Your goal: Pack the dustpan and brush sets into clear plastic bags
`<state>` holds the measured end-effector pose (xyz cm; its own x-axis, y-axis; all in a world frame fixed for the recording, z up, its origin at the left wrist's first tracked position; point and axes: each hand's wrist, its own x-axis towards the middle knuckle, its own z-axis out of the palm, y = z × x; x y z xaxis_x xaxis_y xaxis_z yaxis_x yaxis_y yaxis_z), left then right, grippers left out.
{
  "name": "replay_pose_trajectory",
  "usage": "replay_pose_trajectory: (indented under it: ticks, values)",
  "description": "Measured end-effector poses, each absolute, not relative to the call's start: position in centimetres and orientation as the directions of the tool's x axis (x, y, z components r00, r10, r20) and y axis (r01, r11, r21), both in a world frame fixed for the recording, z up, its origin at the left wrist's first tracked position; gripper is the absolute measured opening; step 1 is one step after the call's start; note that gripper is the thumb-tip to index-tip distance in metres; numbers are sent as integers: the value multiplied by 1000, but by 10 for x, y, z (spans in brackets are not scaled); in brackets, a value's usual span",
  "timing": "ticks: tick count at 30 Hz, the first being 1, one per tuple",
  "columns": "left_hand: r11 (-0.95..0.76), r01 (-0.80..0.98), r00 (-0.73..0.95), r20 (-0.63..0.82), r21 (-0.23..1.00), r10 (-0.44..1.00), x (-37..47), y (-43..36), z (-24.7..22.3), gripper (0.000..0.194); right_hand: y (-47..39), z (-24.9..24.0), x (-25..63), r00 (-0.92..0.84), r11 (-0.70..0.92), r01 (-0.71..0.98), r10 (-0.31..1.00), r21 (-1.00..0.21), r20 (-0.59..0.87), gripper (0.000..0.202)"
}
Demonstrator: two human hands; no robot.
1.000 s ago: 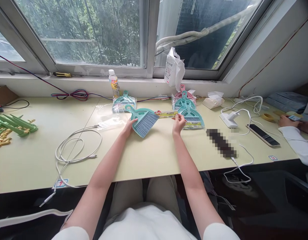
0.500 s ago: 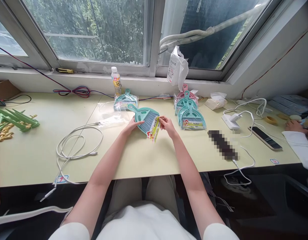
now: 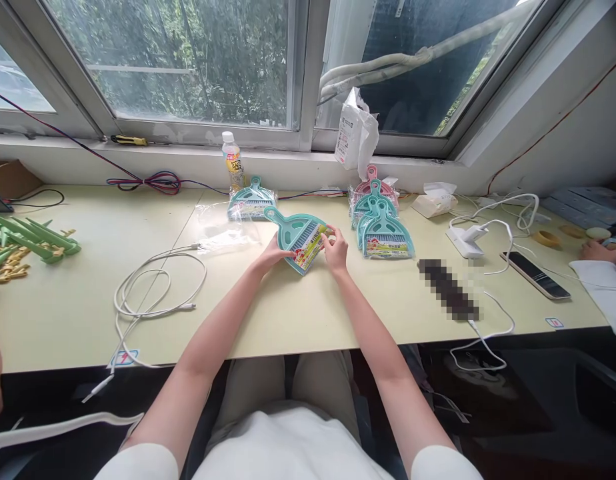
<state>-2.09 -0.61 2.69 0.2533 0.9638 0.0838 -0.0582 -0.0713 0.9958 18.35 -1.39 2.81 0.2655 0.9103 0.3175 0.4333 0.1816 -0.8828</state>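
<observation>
A teal dustpan with a small brush nested in it is tilted above the table in front of me. My left hand grips its left edge, thumb over the front near the card's lower end. A printed yellow label card lies slantwise across the brush bristles. My right hand pinches the card's right end beside the dustpan's right edge; its fingertips are partly hidden. Further right are packed dustpan sets, teal ones in front of a pink one. Another wrapped teal set lies behind the held dustpan.
Clear plastic bags lie left of the dustpan, near a drink bottle. A coiled white cable is at left, green plastic parts beyond. On the right are a power strip, a phone and another person's sleeve.
The label card has moved up from the dustpan's lower edge and now lies flatter over the bristles. Dustpan and both hands have shifted slightly right.
</observation>
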Motion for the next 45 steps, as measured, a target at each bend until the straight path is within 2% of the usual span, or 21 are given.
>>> replay_pose_trajectory:
  ticks: [3,5,7,9,11,13,15,17,19,21,23,25,27,33,36,39,45]
  values:
    - [-82,-108,196,102,991,975,-19,-7,24,85,-17,26,178,408,129,420,858,-898,314,62]
    - [-98,-123,184,120,988,976,-19,-6,23,84,-17,23,174,426,105,261,879,-960,212,70]
    - [-109,-125,182,131,986,974,-21,-6,23,84,-15,20,170,297,52,20,953,-998,56,59]
    - [-113,-115,195,134,987,972,-23,-6,24,85,-12,16,168,118,-23,-177,992,-984,-45,40]
    - [-128,-93,228,147,987,963,-24,-6,25,85,-10,14,168,28,-53,-287,998,-956,-64,28]
    - [-149,-53,243,157,987,957,-25,-4,27,78,-9,13,169,36,-37,-337,998,-941,-52,27]
    - [-161,52,143,152,986,978,-29,-1,28,66,-9,12,172,69,-14,-350,997,-937,-40,28]
    - [-156,239,-118,188,958,975,-37,1,30,57,-9,12,175,95,1,-356,995,-935,-36,28]
    - [-116,465,-368,310,878,877,-51,4,31,54,-9,13,177,100,2,-371,994,-929,-38,28]
    - [-35,645,-456,421,763,784,-68,5,30,55,-9,14,178,95,1,-386,995,-922,-39,28]
    - [65,755,-436,426,652,792,-85,7,27,52,-10,14,178,92,0,-390,995,-921,-39,28]
    - [141,815,-397,363,562,843,-96,9,24,41,-11,14,177,85,-3,-390,996,-921,-39,28]
    - [151,850,-351,329,504,877,-101,10,21,35,-13,15,175,72,-10,-391,997,-920,-42,28]
    - [-95,911,-119,476,402,871,-85,10,23,42,-18,20,171,-6,-19,-359,1000,-933,-18,32]
    - [-156,930,-54,544,333,837,-78,8,25,43,-18,23,172,-17,-6,-344,1000,-939,0,36]
    - [-125,942,-90,592,311,801,-77,7,26,48,-16,24,176,22,6,-337,1000,-942,-2,37]
    - [-87,935,-167,645,343,746,-78,7,24,57,-11,20,181,141,33,-251,990,-967,-3,36]
